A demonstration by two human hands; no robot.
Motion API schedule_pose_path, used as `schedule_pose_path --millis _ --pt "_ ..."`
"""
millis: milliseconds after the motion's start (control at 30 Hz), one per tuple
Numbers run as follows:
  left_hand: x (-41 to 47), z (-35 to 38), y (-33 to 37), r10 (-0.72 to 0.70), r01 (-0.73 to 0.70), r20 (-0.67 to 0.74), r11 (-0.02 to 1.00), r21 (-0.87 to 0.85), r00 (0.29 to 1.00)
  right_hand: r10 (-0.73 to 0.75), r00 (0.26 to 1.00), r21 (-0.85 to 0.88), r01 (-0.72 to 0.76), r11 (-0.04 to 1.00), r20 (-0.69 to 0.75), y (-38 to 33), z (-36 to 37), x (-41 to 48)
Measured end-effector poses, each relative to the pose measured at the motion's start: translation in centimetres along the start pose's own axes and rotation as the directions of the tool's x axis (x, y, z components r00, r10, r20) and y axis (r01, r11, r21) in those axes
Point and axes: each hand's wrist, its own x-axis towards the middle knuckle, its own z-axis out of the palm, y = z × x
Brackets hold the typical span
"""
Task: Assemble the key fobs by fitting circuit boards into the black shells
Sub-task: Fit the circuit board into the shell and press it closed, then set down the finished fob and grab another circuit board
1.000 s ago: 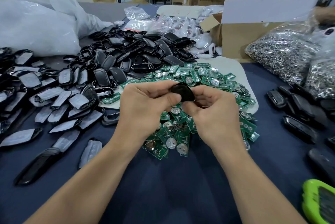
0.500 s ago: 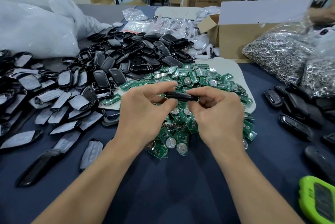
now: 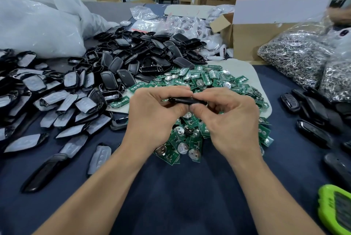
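Presently, your left grip [image 3: 157,118] and right grip [image 3: 228,124] both pinch one black shell [image 3: 185,100] edge-on above the circuit boards [image 3: 194,143]. Likely step: closing it; next, squeeze its edges evenly.

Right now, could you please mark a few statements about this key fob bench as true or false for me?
1. The left hand and right hand grip one black shell between them. True.
2. The green circuit boards lie at the far left. False: they are piled in the middle, beneath the hands.
3. A bright green device lies at the near right. True.
4. The bags of metal rings sit on the left. False: they sit at the far right.
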Motion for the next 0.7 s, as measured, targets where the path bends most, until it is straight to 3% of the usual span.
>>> schedule_pose_path --millis 200,400,567,600,633,700 --pt "0.2 -0.3 -0.2 0.014 -0.012 0.071 1.000 -0.024 0.997 -0.049 0.999 -0.060 0.050 0.997 0.022 0.3 -0.7 0.7" --pt "0.0 0.0 -0.5 0.018 -0.018 -0.003 0.999 0.040 1.000 0.012 0.999 -0.057 -0.009 0.998 0.042 0.6 -0.4 0.8" --pt "-0.5 0.6 0.0 -0.057 0.056 -0.006 0.948 0.312 0.998 0.176 0.975 -0.166 -0.152 0.974 0.135 0.7 -1.5 1.5" --pt "-0.6 0.5 0.1 -0.072 0.071 -0.009 0.944 0.323 0.997 0.211 0.977 -0.101 -0.207 0.973 0.033 0.6 -2.0 1.9" --pt "-0.5 0.3 0.2 -0.090 0.094 -0.027 0.941 0.325 0.996 0.268 0.958 0.101 -0.258 0.961 -0.101 0.4 -2.5 2.2" --pt "-0.3 0.2 0.3 -0.110 0.127 -0.068 0.929 0.349 0.992 0.425 0.882 0.630 -0.213 0.747 -0.205 -0.1 -4.1 2.9"
